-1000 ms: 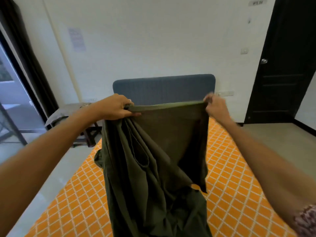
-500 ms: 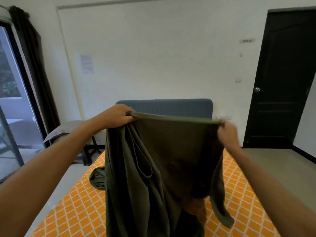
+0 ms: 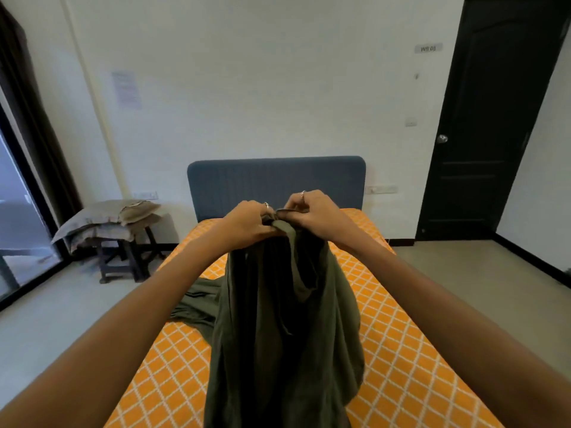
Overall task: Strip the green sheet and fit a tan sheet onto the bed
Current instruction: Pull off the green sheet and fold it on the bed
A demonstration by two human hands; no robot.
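hands together, pinching green sheet

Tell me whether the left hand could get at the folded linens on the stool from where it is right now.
Probably not yet. The left hand is pinching the green sheet together with the right hand, held up over the bed. The folded linens lie on the stool off to the left, across open floor; nothing blocks the way.

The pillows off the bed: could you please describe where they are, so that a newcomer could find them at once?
Start at the blue headboard against the white wall, then look left towards the glass door. A dark wooden stool stands there, and the grey pillows lie stacked on it, the only bedding off the orange mattress.
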